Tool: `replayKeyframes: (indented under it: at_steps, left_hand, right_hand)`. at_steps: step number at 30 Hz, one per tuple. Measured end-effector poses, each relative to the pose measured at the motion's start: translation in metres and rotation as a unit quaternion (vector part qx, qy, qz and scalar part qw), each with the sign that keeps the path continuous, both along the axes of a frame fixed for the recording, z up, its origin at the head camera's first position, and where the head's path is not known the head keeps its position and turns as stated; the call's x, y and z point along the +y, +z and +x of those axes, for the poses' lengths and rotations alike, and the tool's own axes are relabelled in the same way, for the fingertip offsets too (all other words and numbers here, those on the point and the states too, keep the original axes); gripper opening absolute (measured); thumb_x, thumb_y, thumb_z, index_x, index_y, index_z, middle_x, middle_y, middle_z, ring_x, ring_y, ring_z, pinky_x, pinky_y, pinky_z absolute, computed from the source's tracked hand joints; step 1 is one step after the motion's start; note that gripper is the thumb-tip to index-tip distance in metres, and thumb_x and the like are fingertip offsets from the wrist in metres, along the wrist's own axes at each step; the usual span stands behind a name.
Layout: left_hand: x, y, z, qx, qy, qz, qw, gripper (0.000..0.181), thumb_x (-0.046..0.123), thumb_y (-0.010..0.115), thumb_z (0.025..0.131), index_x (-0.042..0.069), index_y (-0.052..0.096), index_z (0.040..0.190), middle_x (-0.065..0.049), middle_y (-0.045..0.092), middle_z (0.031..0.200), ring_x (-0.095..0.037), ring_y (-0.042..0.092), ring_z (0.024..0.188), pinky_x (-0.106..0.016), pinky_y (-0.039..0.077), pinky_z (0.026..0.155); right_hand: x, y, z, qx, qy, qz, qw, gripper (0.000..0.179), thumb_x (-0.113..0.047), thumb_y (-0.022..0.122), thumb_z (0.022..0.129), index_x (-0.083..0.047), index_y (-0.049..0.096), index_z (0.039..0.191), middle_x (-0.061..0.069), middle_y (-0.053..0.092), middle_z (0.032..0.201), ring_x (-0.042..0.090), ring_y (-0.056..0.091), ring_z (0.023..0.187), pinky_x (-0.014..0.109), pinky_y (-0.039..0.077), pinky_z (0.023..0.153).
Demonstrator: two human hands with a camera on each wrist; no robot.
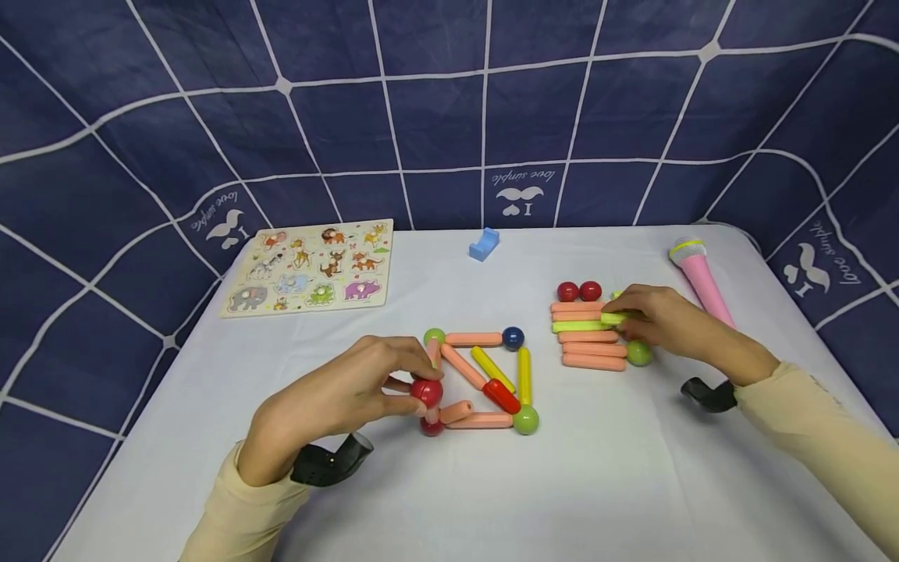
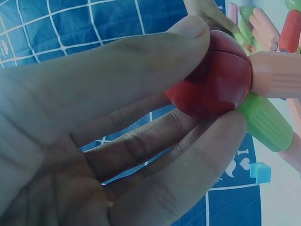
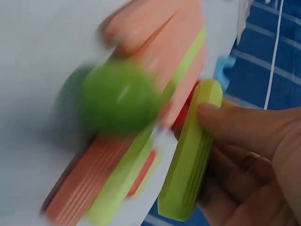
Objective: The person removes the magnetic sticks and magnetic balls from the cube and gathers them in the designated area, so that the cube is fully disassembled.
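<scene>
My left hand (image 1: 344, 390) pinches a red ball (image 1: 427, 392) between thumb and fingers. In the left wrist view a pink rod (image 2: 275, 75) meets that ball, and a green rod (image 2: 268, 123) appears beside it. The ball is above the left side of a flat frame of rods and balls, with a blue ball (image 1: 513, 337), a green ball (image 1: 525, 420) and a short red rod (image 1: 502, 396). My right hand (image 1: 663, 320) pinches a yellow-green rod (image 3: 190, 155) over a row of pink rods (image 1: 594, 363). Some fingers of both hands are hidden in the head view.
Two red balls (image 1: 579, 291) lie behind the rod row, and a loose green ball (image 1: 638, 353) at its right end. An animal puzzle board (image 1: 309, 269) lies back left, a blue block (image 1: 484, 244) back centre, a pink toy microphone (image 1: 705, 285) back right.
</scene>
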State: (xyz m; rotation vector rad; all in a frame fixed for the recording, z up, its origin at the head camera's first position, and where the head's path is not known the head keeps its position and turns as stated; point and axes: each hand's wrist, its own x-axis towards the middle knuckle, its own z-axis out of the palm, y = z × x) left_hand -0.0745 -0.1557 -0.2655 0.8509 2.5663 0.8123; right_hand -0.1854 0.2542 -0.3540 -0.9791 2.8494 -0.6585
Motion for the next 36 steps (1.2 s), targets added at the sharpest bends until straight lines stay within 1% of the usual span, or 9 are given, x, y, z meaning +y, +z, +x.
replayKeyframes:
  at_steps: [3,8,11,14,16,22,29,32,36]
  left_hand:
    - [0.001,0.0,0.0,0.001,-0.002,0.003,1.0,0.032,0.009,0.081,0.081,0.011,0.074,0.112,0.006,0.067,0.11,-0.013,0.059,0.107,-0.033,0.052,0.091]
    - [-0.001,-0.001,0.001,-0.003,0.0,0.006,1.0,0.033,0.006,0.08,0.081,0.01,0.074,0.112,0.007,0.067,0.108,-0.012,0.06,0.106,-0.031,0.052,0.089]
    - [-0.001,-0.001,0.002,-0.004,0.001,0.01,0.9999,0.032,0.006,0.08,0.081,0.011,0.074,0.112,0.007,0.067,0.106,-0.012,0.06,0.104,-0.03,0.053,0.088]
    - [-0.001,-0.002,0.002,-0.002,-0.001,0.011,0.9999,0.032,0.005,0.08,0.081,0.011,0.075,0.112,0.008,0.067,0.106,-0.011,0.06,0.103,-0.03,0.053,0.088]
    - [0.0,-0.002,0.001,-0.002,-0.002,0.012,0.9999,0.032,0.005,0.08,0.08,0.011,0.075,0.112,0.008,0.067,0.105,-0.011,0.06,0.102,-0.029,0.053,0.088]
    - [0.001,-0.002,0.0,0.0,-0.007,0.014,0.9999,0.032,0.005,0.08,0.081,0.012,0.075,0.111,0.008,0.067,0.106,-0.01,0.06,0.103,-0.03,0.053,0.088]
    - [0.0,-0.002,0.002,-0.006,0.003,0.012,0.9999,0.032,0.005,0.08,0.081,0.012,0.075,0.111,0.008,0.067,0.108,-0.011,0.06,0.104,-0.03,0.052,0.088]
    - [0.0,-0.001,0.001,-0.006,0.004,0.014,0.9999,0.032,0.005,0.08,0.081,0.011,0.075,0.111,0.008,0.067,0.107,-0.011,0.06,0.104,-0.03,0.052,0.089]
    - [0.002,-0.001,0.001,-0.005,0.003,0.01,0.9999,0.032,0.007,0.081,0.08,0.012,0.075,0.111,0.008,0.067,0.108,-0.011,0.06,0.105,-0.03,0.052,0.089]
  right_hand:
    - [0.024,-0.001,-0.002,0.003,-0.027,0.014,0.9995,0.031,0.002,0.073,0.084,0.002,0.07,0.115,0.008,0.068,0.106,0.023,0.063,0.095,0.041,0.054,0.081]
    - [0.054,-0.006,-0.011,-0.014,-0.094,0.034,0.9949,0.028,0.006,0.066,0.087,0.004,0.069,0.115,0.017,0.068,0.11,0.035,0.063,0.103,0.053,0.05,0.089]
    - [0.064,-0.01,-0.019,-0.011,-0.111,0.038,0.9931,0.029,0.006,0.065,0.088,0.003,0.069,0.116,0.02,0.068,0.111,0.039,0.061,0.107,0.057,0.047,0.091]
    - [0.071,-0.014,-0.026,0.005,-0.115,0.036,0.9927,0.029,0.006,0.066,0.088,0.002,0.069,0.116,0.021,0.067,0.11,0.04,0.061,0.105,0.058,0.046,0.091]
    - [0.074,-0.017,-0.03,0.004,-0.124,0.033,0.9917,0.029,0.006,0.066,0.089,0.002,0.068,0.117,0.022,0.067,0.111,0.039,0.061,0.101,0.058,0.048,0.088]
    - [0.067,-0.02,-0.043,-0.039,-0.151,0.032,0.9872,0.03,0.0,0.064,0.093,0.003,0.065,0.123,0.024,0.064,0.119,0.037,0.058,0.102,0.057,0.048,0.089]
    - [0.043,-0.02,-0.061,-0.026,-0.125,0.008,0.9918,0.03,0.003,0.062,0.093,0.004,0.065,0.123,0.024,0.064,0.119,0.039,0.058,0.113,0.058,0.044,0.096]
    - [0.029,-0.018,-0.068,-0.045,-0.117,-0.002,0.9922,0.03,0.001,0.06,0.094,0.004,0.064,0.125,0.025,0.063,0.121,0.04,0.056,0.114,0.057,0.043,0.098]
    - [0.018,-0.02,-0.073,-0.074,-0.106,0.006,0.9916,0.03,0.0,0.058,0.096,0.002,0.064,0.125,0.025,0.062,0.124,0.04,0.055,0.115,0.058,0.041,0.1]
